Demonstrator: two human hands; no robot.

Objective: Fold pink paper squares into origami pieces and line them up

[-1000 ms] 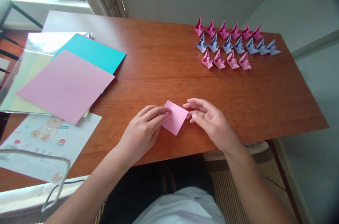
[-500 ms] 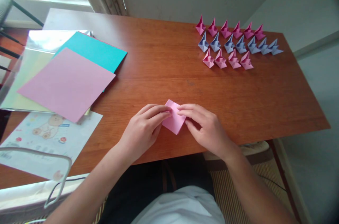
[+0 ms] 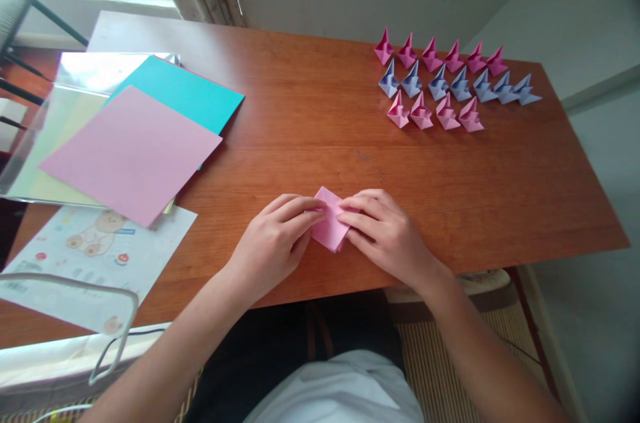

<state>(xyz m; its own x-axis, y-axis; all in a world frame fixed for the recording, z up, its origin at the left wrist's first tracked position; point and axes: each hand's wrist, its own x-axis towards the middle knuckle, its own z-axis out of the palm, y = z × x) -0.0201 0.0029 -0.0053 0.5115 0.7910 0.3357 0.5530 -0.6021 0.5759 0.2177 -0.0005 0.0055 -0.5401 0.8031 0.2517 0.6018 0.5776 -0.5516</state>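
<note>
A small folded pink paper (image 3: 330, 231), turned like a diamond, lies near the front edge of the wooden table. My left hand (image 3: 280, 233) grips its left side, fingertips on the top face and thumb tucked close by. On the right side, my right hand (image 3: 380, 229) holds the same paper, its fingertips resting on the surface and the thumb low at the edge. A loose layer shows at the paper's bottom corner. The parts of the paper beneath my fingers are hidden.
Rows of folded dark pink (image 3: 430, 56), lavender (image 3: 460, 85) and light pink paper shapes (image 3: 447, 114) stand at the back right. At the left lie a large pink sheet (image 3: 133, 153), a turquoise sheet (image 3: 200, 93), clear packaging and a bear-print sheet (image 3: 100, 269).
The fingers of my right hand have shifted and drawn closer together on the paper. A lower layer now shows at its bottom corner. The whole view has moved slightly.
</note>
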